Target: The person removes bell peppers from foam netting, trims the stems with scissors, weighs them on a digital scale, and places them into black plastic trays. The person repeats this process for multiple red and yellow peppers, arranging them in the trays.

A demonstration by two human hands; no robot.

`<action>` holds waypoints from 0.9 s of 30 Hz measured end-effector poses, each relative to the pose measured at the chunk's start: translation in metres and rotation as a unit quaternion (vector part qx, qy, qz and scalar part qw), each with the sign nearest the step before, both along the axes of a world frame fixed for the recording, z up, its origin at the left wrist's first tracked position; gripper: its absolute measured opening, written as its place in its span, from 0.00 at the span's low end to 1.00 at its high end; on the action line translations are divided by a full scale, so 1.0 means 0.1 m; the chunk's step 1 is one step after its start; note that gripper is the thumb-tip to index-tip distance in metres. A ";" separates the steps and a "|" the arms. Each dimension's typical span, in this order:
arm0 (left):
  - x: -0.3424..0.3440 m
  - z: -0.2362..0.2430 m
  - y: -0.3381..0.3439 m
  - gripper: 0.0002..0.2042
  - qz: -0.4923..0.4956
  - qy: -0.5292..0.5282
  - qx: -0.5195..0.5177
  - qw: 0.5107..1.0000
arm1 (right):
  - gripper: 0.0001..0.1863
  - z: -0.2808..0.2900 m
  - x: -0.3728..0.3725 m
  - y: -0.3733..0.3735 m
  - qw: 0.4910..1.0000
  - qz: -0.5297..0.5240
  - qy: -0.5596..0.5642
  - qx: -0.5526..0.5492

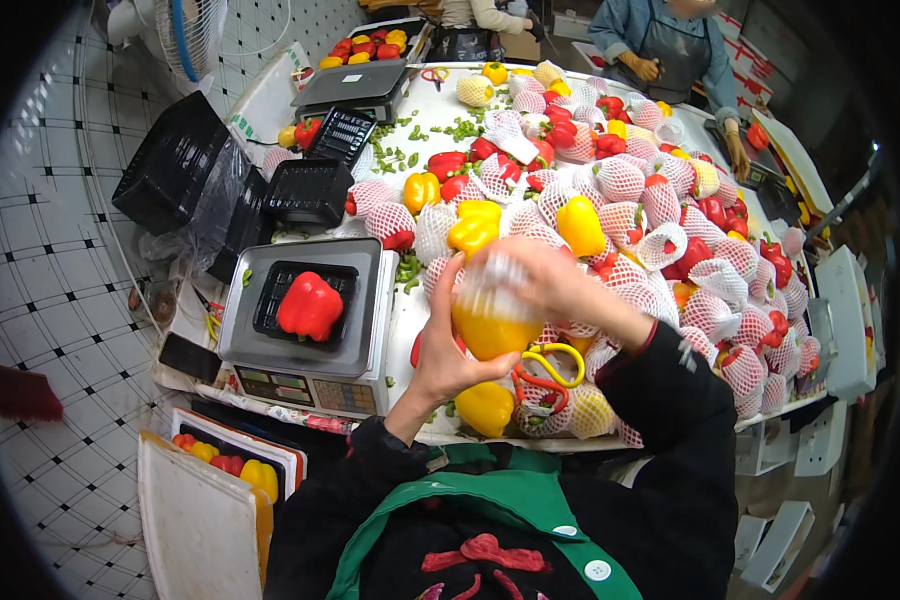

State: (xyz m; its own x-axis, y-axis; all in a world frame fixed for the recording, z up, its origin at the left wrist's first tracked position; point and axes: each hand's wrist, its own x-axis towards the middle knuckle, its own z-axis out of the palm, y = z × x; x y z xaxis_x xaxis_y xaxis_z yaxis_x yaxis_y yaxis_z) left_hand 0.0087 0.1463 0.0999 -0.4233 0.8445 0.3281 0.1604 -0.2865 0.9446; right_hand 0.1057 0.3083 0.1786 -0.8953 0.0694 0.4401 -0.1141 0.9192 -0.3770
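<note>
My left hand [448, 350] cups a yellow bell pepper [488, 330] from below. My right hand [545, 280] is at the pepper's top, its fingers on a white foam net sleeve [492, 278] that covers the pepper's upper part. A red bell pepper [310, 305] lies in a black tray [270, 300] on a grey scale [355, 345] to the left. Another bare yellow pepper [486, 408] sits at the table's near edge below my hands.
The white table [425, 105] is heaped with red and yellow peppers, many in white foam nets [620, 180]. Scissors with a yellow and red handle [555, 370] lie by my right wrist. Black trays [310, 190] stack at the left. Other people [670, 50] work at the far side.
</note>
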 end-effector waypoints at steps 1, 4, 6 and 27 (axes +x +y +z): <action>-0.02 -0.01 -0.11 0.59 0.014 0.078 -0.025 0.997 | 0.12 -0.15 -0.02 0.31 0.989 -0.089 -0.114 -0.037; -0.05 0.07 -0.14 0.62 0.008 0.188 0.049 0.981 | 0.15 -0.36 0.04 0.84 0.973 -0.219 -0.002 0.075; -0.02 0.01 -0.09 0.63 0.020 0.238 0.071 0.968 | 0.16 -0.26 0.14 0.69 0.985 -0.152 0.075 -0.035; -0.10 0.12 0.03 0.57 0.135 0.428 0.078 0.890 | 0.17 0.12 0.28 -0.02 0.984 -0.050 0.172 0.009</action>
